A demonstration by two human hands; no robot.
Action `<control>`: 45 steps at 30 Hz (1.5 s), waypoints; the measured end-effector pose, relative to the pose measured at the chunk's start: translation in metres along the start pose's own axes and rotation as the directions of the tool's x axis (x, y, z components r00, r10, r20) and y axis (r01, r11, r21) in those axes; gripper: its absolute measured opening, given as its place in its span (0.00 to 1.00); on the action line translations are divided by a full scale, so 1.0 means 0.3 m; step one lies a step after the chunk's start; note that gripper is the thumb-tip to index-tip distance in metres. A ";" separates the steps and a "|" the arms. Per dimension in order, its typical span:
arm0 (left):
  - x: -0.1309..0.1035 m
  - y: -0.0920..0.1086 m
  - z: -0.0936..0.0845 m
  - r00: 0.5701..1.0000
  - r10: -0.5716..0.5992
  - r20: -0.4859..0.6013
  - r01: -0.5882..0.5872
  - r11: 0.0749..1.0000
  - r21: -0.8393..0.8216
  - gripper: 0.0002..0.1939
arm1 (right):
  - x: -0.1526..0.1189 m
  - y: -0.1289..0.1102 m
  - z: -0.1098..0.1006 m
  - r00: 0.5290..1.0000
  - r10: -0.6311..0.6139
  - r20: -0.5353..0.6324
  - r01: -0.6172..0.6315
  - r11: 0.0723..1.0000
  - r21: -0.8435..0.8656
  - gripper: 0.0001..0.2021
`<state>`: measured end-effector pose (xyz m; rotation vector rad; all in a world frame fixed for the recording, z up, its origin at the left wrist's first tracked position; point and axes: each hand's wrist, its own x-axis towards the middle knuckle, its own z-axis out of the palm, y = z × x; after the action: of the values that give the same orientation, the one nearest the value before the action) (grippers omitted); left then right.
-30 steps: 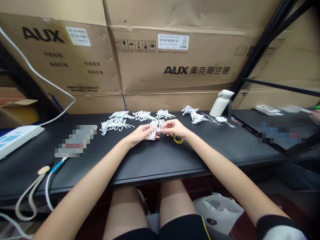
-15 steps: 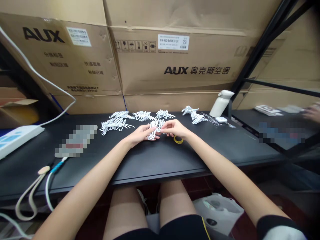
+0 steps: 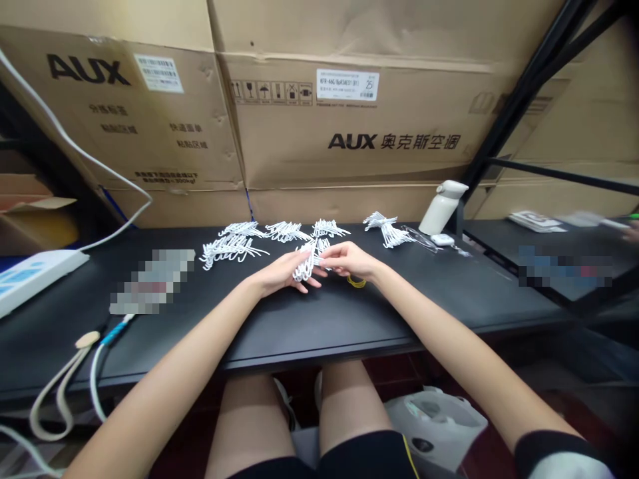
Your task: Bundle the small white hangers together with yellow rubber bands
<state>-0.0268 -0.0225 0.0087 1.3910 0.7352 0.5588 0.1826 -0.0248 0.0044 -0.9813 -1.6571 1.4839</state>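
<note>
My left hand [image 3: 280, 273] is closed around a bunch of white hooks [image 3: 303, 270] at the middle of the black table, with some fingers stretched out below it. From the right, the fingertips of my right hand [image 3: 352, 259] pinch the same bunch. Just below my right hand lie yellow rubber bands [image 3: 356, 283], partly covered by it. More piles of white hooks sit behind my hands: a wide one [image 3: 232, 250] at left, others [image 3: 287, 231] along the back, and a gathered bundle [image 3: 385, 228] to the right.
Large cardboard boxes [image 3: 349, 156] stand behind the table [image 3: 309, 326]. A white bottle [image 3: 441, 207], a small white case [image 3: 442, 240] and glasses are at back right. On the left are a blurred-out flat object [image 3: 152, 282] with a cable and a power strip [image 3: 40, 274]. Another person's hand shows far right.
The bunch of hooks has tilted and shifted slightly in my hands. My left fingers have spread lower. My right hand has moved slightly, now covering more of the rubber bands.
</note>
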 end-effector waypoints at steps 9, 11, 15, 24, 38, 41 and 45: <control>0.002 0.000 0.003 0.999 -0.027 -0.039 0.028 1.000 0.013 0.25 | -0.008 -0.011 0.023 1.000 -0.011 -0.025 0.010 0.999 -0.050 0.17; 0.002 0.000 0.003 0.998 -0.033 -0.051 0.034 0.999 0.015 0.26 | -0.008 -0.013 0.032 0.998 -0.022 -0.053 0.019 0.998 -0.058 0.18; 0.005 -0.003 0.005 0.997 -0.042 -0.061 0.043 0.999 0.020 0.27 | -0.005 -0.008 0.044 0.994 -0.067 -0.085 0.057 0.992 -0.116 0.19; -0.004 0.011 0.013 0.997 -0.035 -0.064 0.036 0.999 0.014 0.22 | -0.011 -0.013 0.060 0.985 -0.136 -0.110 0.111 0.972 -0.209 0.18; 0.013 -0.001 -0.008 0.994 -0.014 -0.104 0.010 0.999 -0.033 0.20 | 0.029 -0.007 -0.034 0.904 -0.166 -0.395 0.132 0.985 -0.112 0.16; 0.019 -0.009 -0.011 0.991 -0.022 -0.133 0.016 0.999 -0.045 0.19 | 0.045 0.031 -0.121 0.745 -0.221 -0.630 0.089 0.968 -0.234 0.15; 0.017 -0.017 -0.019 0.996 -0.041 -0.080 0.039 0.999 -0.030 0.20 | 0.062 0.093 -0.146 0.762 -0.351 -0.544 -0.043 0.811 -0.583 0.09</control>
<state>-0.0280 -0.0155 0.0029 1.3312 0.8158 0.5948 0.2145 0.0136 -0.0185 -1.4162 -1.6107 0.4058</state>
